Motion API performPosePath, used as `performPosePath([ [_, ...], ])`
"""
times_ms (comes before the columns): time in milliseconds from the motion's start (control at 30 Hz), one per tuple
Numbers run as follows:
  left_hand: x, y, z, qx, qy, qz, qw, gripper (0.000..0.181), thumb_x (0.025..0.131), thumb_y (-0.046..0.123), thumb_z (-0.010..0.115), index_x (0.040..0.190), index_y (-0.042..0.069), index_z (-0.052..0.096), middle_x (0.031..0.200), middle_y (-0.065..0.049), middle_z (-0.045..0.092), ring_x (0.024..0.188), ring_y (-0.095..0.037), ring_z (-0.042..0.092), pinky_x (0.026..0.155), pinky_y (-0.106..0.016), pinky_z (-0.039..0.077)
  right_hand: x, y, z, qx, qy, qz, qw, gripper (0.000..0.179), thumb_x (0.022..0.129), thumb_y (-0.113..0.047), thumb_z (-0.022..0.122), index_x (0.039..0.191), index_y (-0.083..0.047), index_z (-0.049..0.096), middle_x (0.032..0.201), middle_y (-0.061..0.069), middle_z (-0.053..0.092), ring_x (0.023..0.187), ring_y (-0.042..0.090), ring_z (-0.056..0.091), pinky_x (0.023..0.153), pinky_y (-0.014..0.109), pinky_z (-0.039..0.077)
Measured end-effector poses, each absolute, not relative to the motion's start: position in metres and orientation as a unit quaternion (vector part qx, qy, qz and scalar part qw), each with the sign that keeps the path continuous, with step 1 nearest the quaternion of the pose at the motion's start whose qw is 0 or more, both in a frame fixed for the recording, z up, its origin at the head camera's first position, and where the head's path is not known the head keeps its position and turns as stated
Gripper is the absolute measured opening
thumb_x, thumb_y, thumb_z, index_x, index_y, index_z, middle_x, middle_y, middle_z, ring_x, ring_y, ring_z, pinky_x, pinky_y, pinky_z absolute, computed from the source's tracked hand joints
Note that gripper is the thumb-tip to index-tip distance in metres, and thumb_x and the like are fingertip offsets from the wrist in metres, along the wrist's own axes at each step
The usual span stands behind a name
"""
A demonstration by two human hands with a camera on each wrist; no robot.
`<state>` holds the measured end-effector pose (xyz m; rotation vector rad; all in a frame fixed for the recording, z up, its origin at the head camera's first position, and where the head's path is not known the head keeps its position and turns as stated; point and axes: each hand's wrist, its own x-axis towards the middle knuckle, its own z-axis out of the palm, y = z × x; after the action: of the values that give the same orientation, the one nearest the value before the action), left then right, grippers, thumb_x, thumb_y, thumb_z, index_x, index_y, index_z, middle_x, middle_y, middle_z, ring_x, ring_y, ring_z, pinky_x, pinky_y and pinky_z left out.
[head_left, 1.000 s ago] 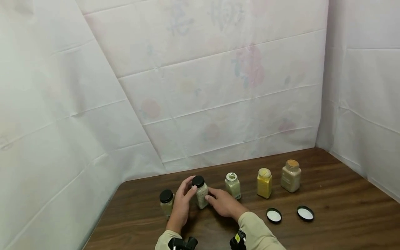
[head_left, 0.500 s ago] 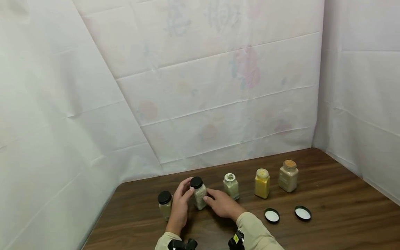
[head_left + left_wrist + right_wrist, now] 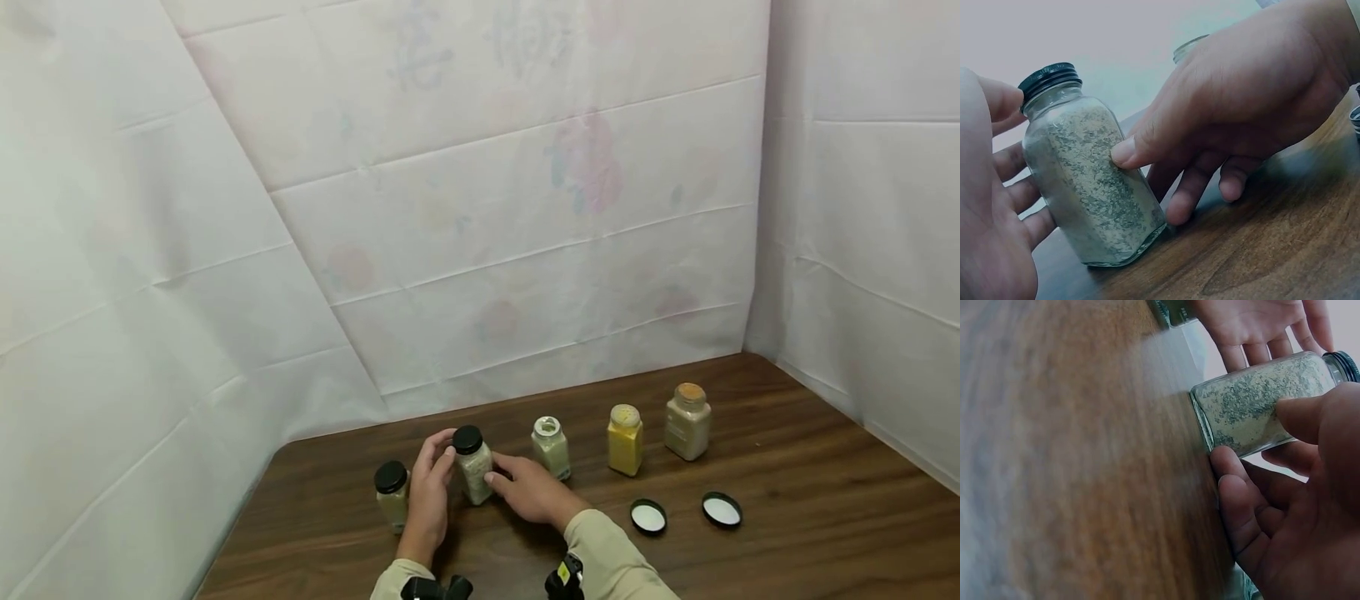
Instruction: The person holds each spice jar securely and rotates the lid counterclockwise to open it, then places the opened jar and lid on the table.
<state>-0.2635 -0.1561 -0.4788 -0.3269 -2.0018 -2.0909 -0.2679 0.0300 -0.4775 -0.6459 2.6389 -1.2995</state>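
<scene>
A glass spice jar of pale seasoning with dark flecks stands on the table between both hands. Its black screw lid is on. My left hand has thumb and forefinger at the lid, its other fingers along the jar's left side. My right hand grips the glass body from the right, thumb on the front face and fingers behind. The jar's base rests on the wood in the right wrist view. Left of my left hand stands another black-lidded jar, partly covered by that hand.
To the right stand three lidless jars: a pale green one, a yellow one and a beige one. Two black lids lie in front of them, white inside up. White sheeting hangs behind the wooden table.
The head view has turned slightly, so everything sits a little further left. Both hands keep about the same hold on the jar.
</scene>
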Motion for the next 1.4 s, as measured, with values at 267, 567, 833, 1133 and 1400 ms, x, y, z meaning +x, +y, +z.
performPosePath([
  [267,-0.2656,-0.1576,-0.4803,-0.127,-0.696,-0.698,0.11,0.045,0.109,0.03,0.045,0.144,0.003,0.047,0.141,-0.015,0.051,0.127,-0.02,0.049,0.105,-0.045,0.037,-0.2673,0.0291,-0.4745,-0.213,0.878,-0.424,0.061,0.056,0.105,-0.037,0.051,0.151,-0.006,0.044,0.148,0.014,0.05,0.135,0.035,0.046,0.107,0.055,0.038],
  [567,-0.266,-0.1613,-0.4828,-0.132,-0.707,-0.689,0.09,0.051,0.108,0.032,0.045,0.149,0.001,0.045,0.15,-0.016,0.046,0.139,-0.029,0.04,0.108,-0.043,0.037,-0.2692,0.0281,-0.4784,-0.211,0.877,-0.427,0.064,0.056,0.105,-0.039,0.05,0.151,-0.008,0.044,0.148,0.012,0.051,0.135,0.034,0.047,0.106,0.054,0.038],
  [833,-0.2651,-0.1595,-0.4807,-0.122,-0.695,-0.704,0.086,0.047,0.106,0.026,0.051,0.144,0.0,0.047,0.141,-0.016,0.052,0.127,-0.018,0.048,0.103,-0.033,0.039,-0.2685,0.0293,-0.4783,-0.208,0.878,-0.426,0.069,0.056,0.106,-0.039,0.05,0.152,-0.008,0.044,0.148,0.012,0.05,0.136,0.035,0.046,0.106,0.055,0.038],
  [1133,-0.2651,-0.1607,-0.4811,-0.146,-0.695,-0.699,0.077,0.053,0.106,0.032,0.051,0.153,0.01,0.041,0.157,-0.014,0.037,0.145,-0.028,0.03,0.115,-0.051,0.025,-0.2681,0.0306,-0.4745,-0.207,0.877,-0.426,0.079,0.057,0.106,-0.04,0.05,0.153,-0.009,0.042,0.15,0.012,0.048,0.137,0.035,0.045,0.107,0.055,0.037],
  [1400,-0.2654,-0.1596,-0.4834,-0.155,-0.694,-0.7,0.069,0.053,0.106,0.031,0.051,0.155,0.014,0.039,0.161,-0.007,0.031,0.149,-0.028,0.02,0.117,-0.055,0.014,-0.2683,0.0314,-0.4772,-0.21,0.877,-0.425,0.076,0.056,0.106,-0.039,0.05,0.152,-0.008,0.043,0.149,0.012,0.049,0.136,0.034,0.045,0.107,0.055,0.037],
])
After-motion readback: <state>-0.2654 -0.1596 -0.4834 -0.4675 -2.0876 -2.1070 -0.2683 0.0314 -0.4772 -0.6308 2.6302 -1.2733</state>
